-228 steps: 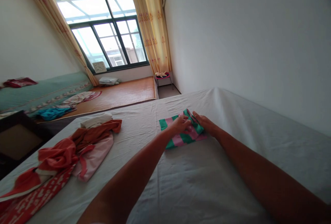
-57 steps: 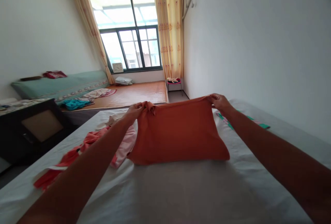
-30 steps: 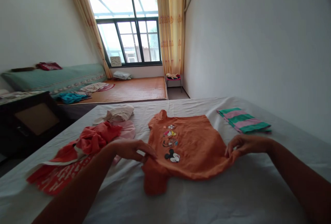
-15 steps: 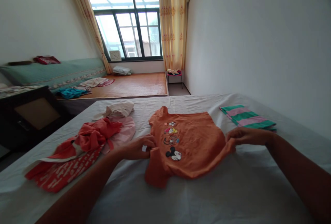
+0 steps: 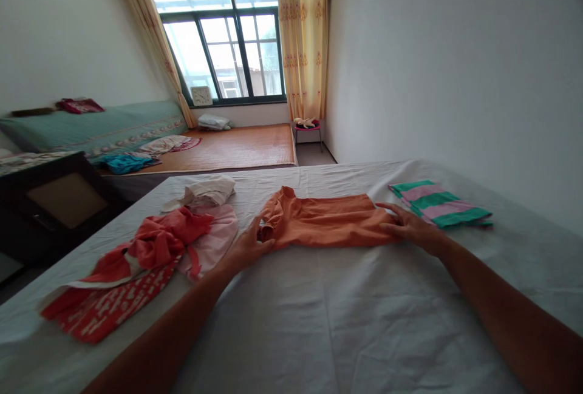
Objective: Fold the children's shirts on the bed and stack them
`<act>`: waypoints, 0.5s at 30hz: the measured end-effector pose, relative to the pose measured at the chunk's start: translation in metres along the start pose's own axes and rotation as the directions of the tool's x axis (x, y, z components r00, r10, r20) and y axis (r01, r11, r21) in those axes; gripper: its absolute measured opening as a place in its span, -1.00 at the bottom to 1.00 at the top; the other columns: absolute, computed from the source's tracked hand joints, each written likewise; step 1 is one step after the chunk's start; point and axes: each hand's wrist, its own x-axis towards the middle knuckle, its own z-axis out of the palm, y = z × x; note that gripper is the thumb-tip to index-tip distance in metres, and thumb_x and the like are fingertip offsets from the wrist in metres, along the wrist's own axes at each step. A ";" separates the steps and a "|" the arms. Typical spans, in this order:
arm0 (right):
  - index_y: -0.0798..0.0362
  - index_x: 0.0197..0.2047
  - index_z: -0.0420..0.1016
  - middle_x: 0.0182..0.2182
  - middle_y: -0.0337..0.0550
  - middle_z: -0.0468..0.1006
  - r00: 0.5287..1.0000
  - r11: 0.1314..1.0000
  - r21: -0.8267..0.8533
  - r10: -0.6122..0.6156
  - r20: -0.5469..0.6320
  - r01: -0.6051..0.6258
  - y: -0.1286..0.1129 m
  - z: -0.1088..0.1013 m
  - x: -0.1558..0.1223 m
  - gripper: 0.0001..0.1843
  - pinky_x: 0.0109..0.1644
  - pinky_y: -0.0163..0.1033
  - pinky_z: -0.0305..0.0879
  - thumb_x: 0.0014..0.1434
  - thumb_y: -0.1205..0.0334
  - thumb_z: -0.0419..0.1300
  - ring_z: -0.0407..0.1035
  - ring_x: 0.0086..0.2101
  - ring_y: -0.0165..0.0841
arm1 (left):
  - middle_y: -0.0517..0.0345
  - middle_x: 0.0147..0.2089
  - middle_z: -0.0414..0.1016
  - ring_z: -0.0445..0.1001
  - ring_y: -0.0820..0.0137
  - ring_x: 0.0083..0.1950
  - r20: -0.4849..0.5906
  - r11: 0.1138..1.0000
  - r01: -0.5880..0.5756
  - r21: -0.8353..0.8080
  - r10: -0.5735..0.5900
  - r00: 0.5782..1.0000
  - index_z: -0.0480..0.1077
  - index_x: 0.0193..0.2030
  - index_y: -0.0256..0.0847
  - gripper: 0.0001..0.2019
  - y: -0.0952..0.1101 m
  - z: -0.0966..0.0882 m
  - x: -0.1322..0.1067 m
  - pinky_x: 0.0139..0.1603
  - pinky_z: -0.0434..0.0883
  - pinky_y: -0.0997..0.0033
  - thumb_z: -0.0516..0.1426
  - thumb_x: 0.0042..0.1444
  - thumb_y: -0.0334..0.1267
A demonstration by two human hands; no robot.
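An orange T-shirt [image 5: 330,221] lies folded lengthwise on the white bed sheet, its printed figures hidden inside the fold. At its left end, by the bunched sleeves, my left hand [image 5: 249,247] touches the cloth with thumb and fingers apart. My right hand [image 5: 416,230] rests at the other end, fingers spread over the hem edge. Just beyond that hand lies a folded green-and-pink striped cloth [image 5: 439,203].
Left of the shirt is a loose pile of red clothing [image 5: 155,239], with a pink garment [image 5: 216,233] and a cream one [image 5: 209,190] beside it. A dark cabinet [image 5: 54,206] stands past the bed's left edge; a white wall [image 5: 455,66] rises on the right.
The near half of the orange T-shirt has been folded over onto the far half, covering the print. Both hands moved away from me with it, and their grip on the edge has loosened.
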 end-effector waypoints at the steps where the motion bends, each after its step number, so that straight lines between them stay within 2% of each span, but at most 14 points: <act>1: -0.04 0.22 0.26 -0.28 -0.19 0.52 1.000 0.999 0.015 -0.031 -0.004 0.031 -0.001 -0.002 -0.001 -0.25 -0.15 -0.20 0.31 0.01 -0.14 0.27 0.39 -0.24 -0.25 | 0.21 -0.31 0.47 0.42 0.45 -0.36 -0.025 0.998 -0.025 0.052 0.026 0.999 0.13 0.28 -0.18 -0.30 0.002 -0.003 0.000 -0.31 0.34 0.48 0.18 -0.05 -0.27; 3: 0.00 0.09 0.40 -0.24 -0.16 0.52 0.997 0.996 0.050 -0.065 -0.052 0.067 -0.002 -0.007 -0.003 -0.37 -0.19 -0.25 0.29 0.02 -0.14 0.26 0.37 -0.25 -0.28 | 0.24 -0.35 0.47 0.42 0.46 -0.38 -0.075 0.995 -0.037 0.098 0.045 0.996 0.16 0.27 -0.18 -0.34 0.006 -0.013 0.001 -0.31 0.34 0.48 0.11 -0.05 -0.34; 4: 0.02 0.03 0.45 -0.24 -0.15 0.52 0.996 0.995 0.077 -0.067 -0.057 0.071 -0.002 -0.010 -0.004 -0.42 -0.22 -0.26 0.28 0.01 -0.14 0.27 0.36 -0.25 -0.29 | 0.25 -0.39 0.48 0.43 0.45 -0.39 -0.067 0.996 -0.035 0.087 0.040 0.997 0.17 0.27 -0.21 -0.33 0.008 -0.021 0.001 -0.30 0.35 0.47 0.10 -0.07 -0.35; 5: 0.03 -0.02 0.48 -0.25 -0.14 0.52 0.998 0.993 0.101 -0.061 -0.028 0.064 -0.002 -0.013 -0.006 -0.46 -0.24 -0.27 0.28 0.00 -0.13 0.28 0.36 -0.26 -0.30 | 0.24 -0.42 0.48 0.44 0.43 -0.39 -0.008 0.997 -0.026 0.066 0.027 1.000 0.18 0.26 -0.24 -0.33 0.009 -0.030 0.001 -0.29 0.35 0.46 0.10 -0.07 -0.35; 7: 0.06 -0.13 0.53 -0.30 -0.13 0.52 0.991 0.993 0.114 -0.035 0.131 0.020 0.000 -0.020 -0.011 -0.51 -0.26 -0.27 0.27 -0.04 -0.10 0.32 0.36 -0.29 -0.31 | 0.19 -0.42 0.51 0.47 0.39 -0.35 0.208 0.999 0.008 0.036 -0.015 0.978 0.23 0.22 -0.28 -0.38 0.007 -0.048 -0.002 -0.26 0.37 0.43 0.10 -0.07 -0.33; 9: 0.09 -0.20 0.57 -0.34 -0.13 0.52 0.938 0.997 0.073 0.002 0.346 -0.029 0.002 -0.026 -0.017 -0.56 -0.25 -0.26 0.27 -0.03 -0.07 0.33 0.35 -0.32 -0.33 | 0.12 -0.32 0.55 0.49 0.36 -0.27 0.388 0.998 0.031 0.054 -0.050 0.920 0.29 0.17 -0.26 -0.46 0.003 -0.060 -0.008 -0.21 0.37 0.41 0.10 -0.03 -0.28; 10: 0.09 -0.20 0.58 -0.34 -0.14 0.52 0.905 0.998 0.047 0.020 0.424 -0.044 0.003 -0.028 -0.019 -0.58 -0.24 -0.26 0.26 -0.02 -0.07 0.32 0.35 -0.33 -0.35 | 0.10 -0.27 0.55 0.48 0.36 -0.25 0.428 0.996 0.036 0.079 -0.066 0.902 0.29 0.16 -0.24 -0.48 0.003 -0.063 -0.012 -0.20 0.37 0.42 0.09 0.01 -0.24; 12: 0.08 -0.18 0.58 -0.34 -0.15 0.51 0.880 0.999 0.021 0.033 0.474 -0.049 0.004 -0.030 -0.020 -0.60 -0.25 -0.28 0.25 0.02 -0.06 0.30 0.33 -0.34 -0.37 | 0.10 -0.25 0.54 0.46 0.38 -0.26 0.433 0.988 0.034 0.154 -0.098 0.896 0.26 0.15 -0.22 -0.51 0.007 -0.060 -0.020 -0.24 0.35 0.43 0.07 0.07 -0.14; 15: 0.07 -0.19 0.58 -0.37 -0.18 0.51 0.926 0.999 0.032 0.020 0.377 -0.035 0.005 -0.029 -0.019 -0.60 -0.30 -0.31 0.22 0.03 -0.06 0.29 0.32 -0.36 -0.40 | 0.14 -0.34 0.49 0.43 0.36 -0.35 0.341 0.931 0.009 0.365 -0.143 0.929 0.29 0.00 -0.23 -0.58 0.023 -0.039 -0.032 -0.35 0.30 0.44 0.06 0.10 0.00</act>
